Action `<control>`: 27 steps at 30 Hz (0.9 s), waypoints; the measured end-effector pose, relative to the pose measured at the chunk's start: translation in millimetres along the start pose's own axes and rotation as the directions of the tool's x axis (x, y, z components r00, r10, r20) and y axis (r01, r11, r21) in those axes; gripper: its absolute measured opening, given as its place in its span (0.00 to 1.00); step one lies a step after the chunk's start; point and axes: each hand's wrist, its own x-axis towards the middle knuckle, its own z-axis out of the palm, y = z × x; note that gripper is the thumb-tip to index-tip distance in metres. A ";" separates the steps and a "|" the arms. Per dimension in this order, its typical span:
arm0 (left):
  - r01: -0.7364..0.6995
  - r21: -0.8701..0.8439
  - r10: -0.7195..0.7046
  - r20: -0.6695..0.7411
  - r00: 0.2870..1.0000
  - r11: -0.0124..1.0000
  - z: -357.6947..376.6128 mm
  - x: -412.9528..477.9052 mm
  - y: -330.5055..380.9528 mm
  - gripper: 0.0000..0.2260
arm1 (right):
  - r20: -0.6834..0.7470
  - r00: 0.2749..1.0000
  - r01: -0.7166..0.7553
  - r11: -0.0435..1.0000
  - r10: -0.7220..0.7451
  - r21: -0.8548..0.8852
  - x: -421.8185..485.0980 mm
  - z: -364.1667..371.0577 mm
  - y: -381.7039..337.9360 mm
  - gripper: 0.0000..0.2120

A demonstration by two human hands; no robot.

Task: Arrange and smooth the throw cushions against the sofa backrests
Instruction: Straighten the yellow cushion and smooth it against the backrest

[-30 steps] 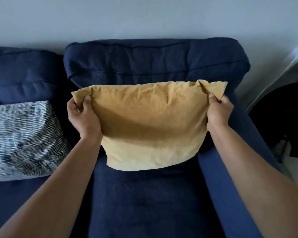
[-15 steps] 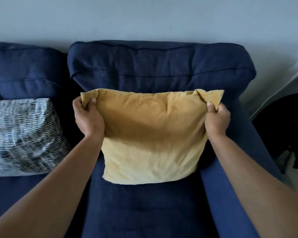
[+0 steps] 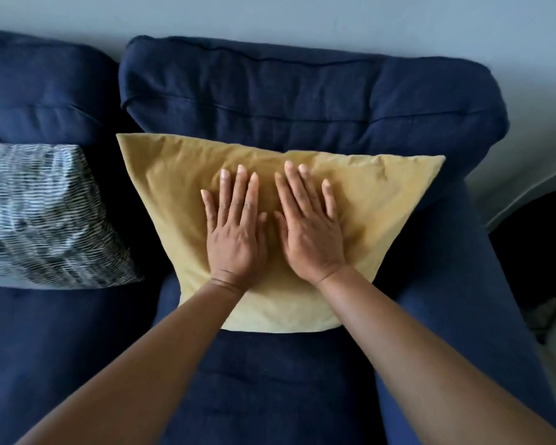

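A mustard-yellow cushion (image 3: 376, 200) leans against the navy backrest (image 3: 302, 101) of the right sofa seat, its lower edge on the seat. My left hand (image 3: 235, 229) and my right hand (image 3: 308, 226) lie flat side by side on the middle of its front, fingers spread and pointing up, holding nothing. A black-and-white striped cushion (image 3: 42, 216) leans against the left backrest (image 3: 45, 91), apart from both hands.
The navy seat (image 3: 286, 380) stretches below the yellow cushion. The sofa's right armrest (image 3: 456, 284) runs down the right side. Beyond it lie a dark object (image 3: 540, 245) and pale floor. A grey wall (image 3: 302, 17) stands behind the sofa.
Both hands let go of the yellow cushion's top corners and now press flat on its middle. The cushion has settled back against the backrest, its corners spread out.
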 end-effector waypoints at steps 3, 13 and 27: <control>-0.065 0.175 0.039 0.146 0.988 0.982 16.5 3.4 -40.6 0.28 | 0.080 0.997 0.024 0.992 -0.014 -0.123 -6.5 22.9 35.6 0.27; 0.176 0.267 -0.214 0.120 0.969 0.947 12.4 28.4 -62.0 0.29 | 0.155 0.869 -0.446 0.879 0.470 -0.170 -9.0 7.4 114.5 0.27; -0.088 0.277 0.028 0.214 0.976 0.957 37.4 -88.3 -92.4 0.33 | 0.012 1.000 -0.025 0.966 0.029 -0.258 -98.5 70.9 69.8 0.30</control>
